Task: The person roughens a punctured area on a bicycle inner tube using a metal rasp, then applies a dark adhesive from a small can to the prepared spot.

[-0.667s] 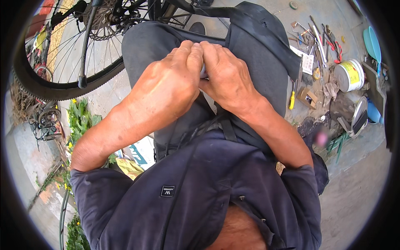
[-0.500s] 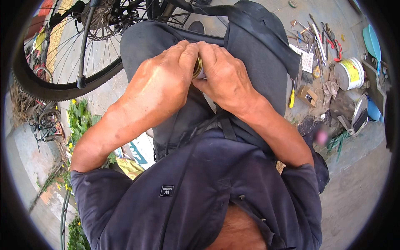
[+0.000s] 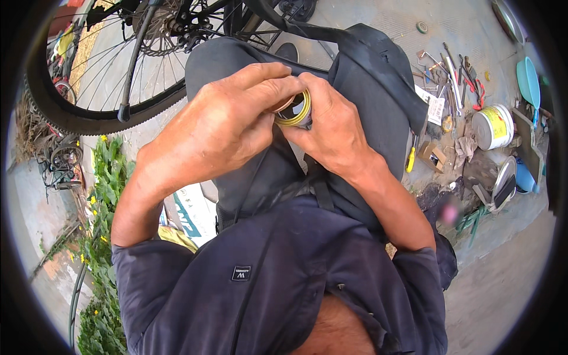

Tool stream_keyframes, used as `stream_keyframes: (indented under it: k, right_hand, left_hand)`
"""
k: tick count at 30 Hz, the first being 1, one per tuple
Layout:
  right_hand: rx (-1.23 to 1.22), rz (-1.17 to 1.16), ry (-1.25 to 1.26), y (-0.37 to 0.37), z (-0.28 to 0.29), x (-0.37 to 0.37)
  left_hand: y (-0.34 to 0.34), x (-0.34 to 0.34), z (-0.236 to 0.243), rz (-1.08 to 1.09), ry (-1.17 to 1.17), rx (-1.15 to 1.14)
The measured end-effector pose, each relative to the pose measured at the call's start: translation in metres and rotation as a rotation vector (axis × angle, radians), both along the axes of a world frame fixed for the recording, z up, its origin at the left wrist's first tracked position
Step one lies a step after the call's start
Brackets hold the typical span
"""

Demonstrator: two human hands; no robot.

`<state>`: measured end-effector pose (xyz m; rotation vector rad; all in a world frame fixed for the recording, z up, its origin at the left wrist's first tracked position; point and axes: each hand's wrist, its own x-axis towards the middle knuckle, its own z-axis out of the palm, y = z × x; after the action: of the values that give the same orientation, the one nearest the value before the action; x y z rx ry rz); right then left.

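Note:
Above my lap, my right hand (image 3: 331, 121) is wrapped round a small metal can (image 3: 306, 109) with a gold rim. The can's mouth is dark inside and tilted toward me. My left hand (image 3: 236, 112) arches over the can from the left, its fingers reaching across the rim and its thumb bent below. Something brownish shows under those fingers, too hidden to name. A flat black rubber strip (image 3: 307, 32), like a deflated inner tube, runs from the bicycle wheel (image 3: 127, 118) across my right knee.
Hand tools (image 3: 449, 77) lie spread on the ground at the right, with a yellow-handled screwdriver (image 3: 410, 158) closer in. Past them stand a white bucket (image 3: 500, 127), a small cardboard box (image 3: 432, 156) and a teal basin (image 3: 528, 83). Leafy plants (image 3: 106, 183) grow at the left.
The can has tilted, so its dark mouth now shows. My left hand has shifted and opened a gap over the rim. The whole view has moved slightly.

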<state>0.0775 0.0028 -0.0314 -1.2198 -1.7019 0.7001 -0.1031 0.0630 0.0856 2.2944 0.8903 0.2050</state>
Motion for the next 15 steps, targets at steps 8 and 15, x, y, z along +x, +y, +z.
stream_keyframes:
  k: [8,15]
  right_hand:
    - [-0.004,-0.004,0.052,0.000,0.000,0.001]
    - [-0.048,-0.027,0.088,0.000,0.007,0.001]
  left_hand:
    - [0.019,-0.015,0.007,0.003,-0.073,-0.245]
    - [0.011,-0.023,-0.007,0.215,-0.404,-0.508]
